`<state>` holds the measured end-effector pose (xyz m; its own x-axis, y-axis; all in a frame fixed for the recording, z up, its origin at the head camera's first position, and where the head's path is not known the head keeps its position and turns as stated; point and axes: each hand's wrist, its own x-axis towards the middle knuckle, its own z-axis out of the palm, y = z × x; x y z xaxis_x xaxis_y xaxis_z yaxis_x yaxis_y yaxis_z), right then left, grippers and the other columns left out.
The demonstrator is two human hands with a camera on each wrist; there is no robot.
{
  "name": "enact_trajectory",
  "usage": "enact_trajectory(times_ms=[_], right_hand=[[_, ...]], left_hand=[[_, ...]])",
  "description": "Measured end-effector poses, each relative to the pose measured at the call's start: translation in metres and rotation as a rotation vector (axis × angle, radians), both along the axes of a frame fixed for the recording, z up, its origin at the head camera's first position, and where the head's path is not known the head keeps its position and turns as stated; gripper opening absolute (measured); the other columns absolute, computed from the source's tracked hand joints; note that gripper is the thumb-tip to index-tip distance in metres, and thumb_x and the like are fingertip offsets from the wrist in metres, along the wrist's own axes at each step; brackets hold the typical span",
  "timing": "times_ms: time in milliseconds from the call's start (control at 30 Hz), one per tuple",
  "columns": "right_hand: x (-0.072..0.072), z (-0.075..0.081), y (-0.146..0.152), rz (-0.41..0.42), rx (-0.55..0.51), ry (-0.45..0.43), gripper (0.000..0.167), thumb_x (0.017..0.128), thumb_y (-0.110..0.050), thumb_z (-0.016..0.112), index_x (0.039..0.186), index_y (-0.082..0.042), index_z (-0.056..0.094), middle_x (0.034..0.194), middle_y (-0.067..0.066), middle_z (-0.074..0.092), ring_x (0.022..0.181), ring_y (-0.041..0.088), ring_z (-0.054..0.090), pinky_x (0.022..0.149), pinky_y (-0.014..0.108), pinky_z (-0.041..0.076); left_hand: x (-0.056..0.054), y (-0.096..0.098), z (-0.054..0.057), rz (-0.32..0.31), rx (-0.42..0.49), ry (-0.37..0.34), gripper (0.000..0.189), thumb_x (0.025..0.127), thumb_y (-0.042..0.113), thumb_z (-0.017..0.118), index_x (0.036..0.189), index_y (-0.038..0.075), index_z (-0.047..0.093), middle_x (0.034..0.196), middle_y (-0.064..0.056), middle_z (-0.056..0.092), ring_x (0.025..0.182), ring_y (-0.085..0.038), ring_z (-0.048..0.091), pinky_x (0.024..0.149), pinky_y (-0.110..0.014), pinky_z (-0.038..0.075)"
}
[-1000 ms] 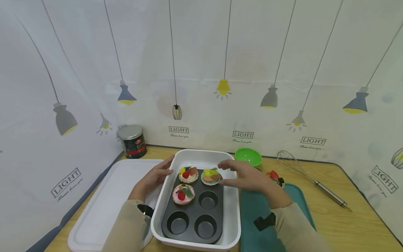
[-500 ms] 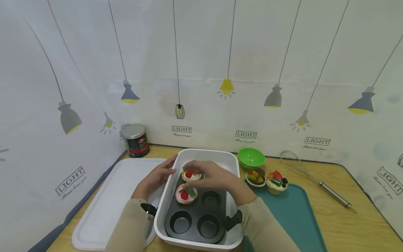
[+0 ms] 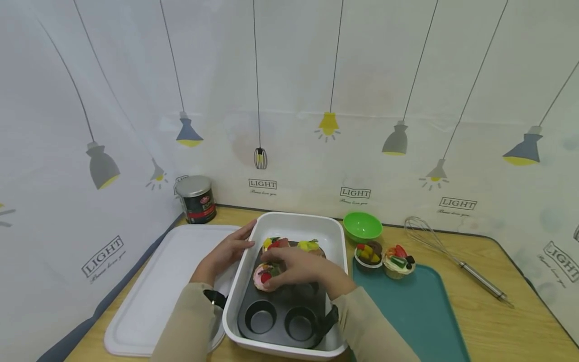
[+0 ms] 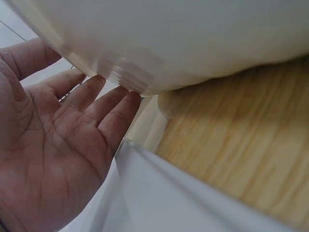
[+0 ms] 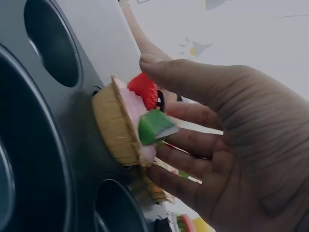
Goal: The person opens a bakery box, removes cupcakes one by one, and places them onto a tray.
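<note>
My right hand (image 3: 300, 269) is over the pink-frosted cupcake (image 3: 261, 278) in the dark muffin tin (image 3: 280, 306). In the right wrist view its fingers (image 5: 186, 137) lie loosely around the strawberry-topped cupcake (image 5: 113, 125), with the thumb apart from it; whether a fingertip touches its edge is unclear. A cream cupcake (image 3: 271, 244) and a yellow-fruit cupcake (image 3: 309, 245) sit in the tin's far row, partly hidden. My left hand (image 3: 226, 254) rests against the left side of the white baking dish (image 3: 341, 236) around the tin, fingertips on its outer wall (image 4: 159, 53).
Two fruit cupcakes (image 3: 368, 254) stand right of the dish by a teal tray (image 3: 411, 311). Behind are a green bowl (image 3: 363, 227) and a whisk (image 3: 479, 279). At left lie a white lid-like tray (image 3: 154, 301) and a dark canister (image 3: 199, 201).
My right hand has moved left from the yellow-fruit cupcake and come down over the pink one. My left hand stays at the dish's side. The view has shifted slightly.
</note>
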<state>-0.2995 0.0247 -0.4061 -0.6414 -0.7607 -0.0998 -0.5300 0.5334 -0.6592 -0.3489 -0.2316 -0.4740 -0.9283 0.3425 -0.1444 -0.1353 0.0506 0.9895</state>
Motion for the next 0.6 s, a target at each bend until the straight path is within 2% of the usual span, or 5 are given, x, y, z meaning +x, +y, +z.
enact_trajectory(times_ms=[100, 300, 433, 600], right_hand=[[0.001, -0.002, -0.002, -0.004, 0.052, 0.016, 0.067, 0.081, -0.050, 0.081, 0.138, -0.023, 0.059, 0.128, -0.012, 0.061, 0.113, 0.007, 0.055, 0.103, 0.042, 0.045], [0.003, -0.011, -0.010, 0.039, 0.135, 0.100, 0.070, 0.078, -0.045, 0.085, 0.138, -0.026, 0.056, 0.134, -0.010, 0.058, 0.124, 0.008, 0.051, 0.110, 0.041, 0.041], [0.004, -0.011, -0.013, 0.052, 0.143, 0.123, 0.071, 0.078, -0.039, 0.087, 0.139, -0.021, 0.055, 0.136, -0.007, 0.057, 0.128, 0.010, 0.049, 0.113, 0.039, 0.038], [0.004, -0.010, -0.013, 0.062, 0.151, 0.175, 0.064, 0.083, -0.040, 0.082, 0.138, -0.019, 0.057, 0.132, -0.008, 0.060, 0.125, 0.008, 0.052, 0.109, 0.037, 0.042]], left_hand=[[-0.001, 0.000, 0.000, -0.010, -0.001, 0.008, 0.068, 0.098, 0.021, 0.056, 0.159, 0.037, 0.030, 0.166, 0.006, 0.022, 0.151, -0.030, 0.022, 0.116, -0.064, 0.019], [-0.001, -0.001, -0.001, -0.032, 0.031, 0.029, 0.070, 0.099, 0.017, 0.055, 0.161, 0.031, 0.025, 0.167, 0.002, 0.019, 0.150, -0.030, 0.023, 0.116, -0.060, 0.023], [0.000, -0.001, -0.001, -0.039, 0.030, 0.042, 0.070, 0.099, 0.017, 0.054, 0.161, 0.029, 0.024, 0.167, 0.001, 0.018, 0.150, -0.029, 0.024, 0.116, -0.058, 0.026], [0.000, -0.001, -0.001, -0.044, 0.026, 0.042, 0.070, 0.099, 0.017, 0.054, 0.161, 0.030, 0.024, 0.167, 0.002, 0.018, 0.151, -0.028, 0.023, 0.116, -0.056, 0.027]])
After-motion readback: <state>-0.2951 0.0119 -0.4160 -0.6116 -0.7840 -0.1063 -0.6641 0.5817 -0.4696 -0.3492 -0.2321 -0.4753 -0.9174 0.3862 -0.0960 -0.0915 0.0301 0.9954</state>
